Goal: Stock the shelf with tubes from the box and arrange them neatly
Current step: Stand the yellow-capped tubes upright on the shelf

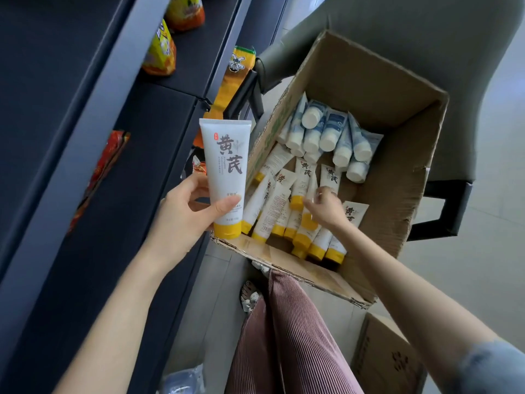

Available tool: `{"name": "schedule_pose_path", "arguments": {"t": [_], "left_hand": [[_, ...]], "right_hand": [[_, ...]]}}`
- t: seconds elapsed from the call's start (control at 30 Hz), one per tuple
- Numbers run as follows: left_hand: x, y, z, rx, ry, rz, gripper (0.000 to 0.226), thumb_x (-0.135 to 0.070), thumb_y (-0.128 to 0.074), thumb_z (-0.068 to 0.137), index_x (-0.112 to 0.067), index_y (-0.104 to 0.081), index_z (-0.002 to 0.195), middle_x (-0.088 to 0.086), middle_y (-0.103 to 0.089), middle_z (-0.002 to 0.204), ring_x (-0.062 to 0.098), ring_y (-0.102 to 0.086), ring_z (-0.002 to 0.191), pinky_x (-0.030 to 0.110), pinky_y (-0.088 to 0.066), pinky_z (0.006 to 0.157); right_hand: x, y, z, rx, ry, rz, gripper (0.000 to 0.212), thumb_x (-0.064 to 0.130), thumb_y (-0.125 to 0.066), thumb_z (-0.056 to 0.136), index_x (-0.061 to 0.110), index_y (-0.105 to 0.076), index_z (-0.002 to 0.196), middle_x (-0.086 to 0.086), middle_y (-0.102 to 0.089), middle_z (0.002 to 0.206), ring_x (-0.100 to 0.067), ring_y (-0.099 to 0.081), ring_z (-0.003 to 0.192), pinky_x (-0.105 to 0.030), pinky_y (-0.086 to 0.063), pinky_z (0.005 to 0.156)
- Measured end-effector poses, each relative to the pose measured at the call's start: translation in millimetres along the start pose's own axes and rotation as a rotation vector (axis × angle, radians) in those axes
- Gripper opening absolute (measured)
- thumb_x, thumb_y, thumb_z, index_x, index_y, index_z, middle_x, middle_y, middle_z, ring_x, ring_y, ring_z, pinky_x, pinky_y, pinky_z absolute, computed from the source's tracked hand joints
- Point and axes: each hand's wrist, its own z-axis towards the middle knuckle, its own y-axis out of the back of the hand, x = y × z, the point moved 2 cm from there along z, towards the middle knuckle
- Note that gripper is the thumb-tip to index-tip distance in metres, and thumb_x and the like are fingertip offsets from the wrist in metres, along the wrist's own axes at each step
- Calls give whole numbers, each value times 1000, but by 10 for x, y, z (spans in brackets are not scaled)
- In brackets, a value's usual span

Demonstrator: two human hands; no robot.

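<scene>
One tube held (left hand), one box

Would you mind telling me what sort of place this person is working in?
Most likely a small shop aisle being restocked: dark shelves carrying snack packets, an open cardboard box packed with identical tubes, and the left hand holding one yellow-capped tube beside the shelving.

Large dark characters 黄芪 on the white tube
</scene>
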Motion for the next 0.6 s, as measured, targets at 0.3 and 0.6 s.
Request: {"name": "schedule_pose_path", "arguments": {"t": [0.3,0.6], "left_hand": [[88,-43,-40,-18,5,8,36,-47,-71,67,-31,-63,98,-9,-71,98,13,-67,95,45,-58,78],[97,10,-108,-46,-23,-62,33,-42,-71,68,-29,-62,97,-5,-71,96,13,-68,91,31,-60,66]], "right_hand": [[141,-193,69,-103,-20,-297,63,24,-61,88,5,-27,138,-23,-41,135,-40,-36,127,-45,-39,96],[-128,-18,0,26,-237,564,66,2,-68,80,1,-35,137,-14,-50,119,-24,-55,94,-27,-45,51]]}}
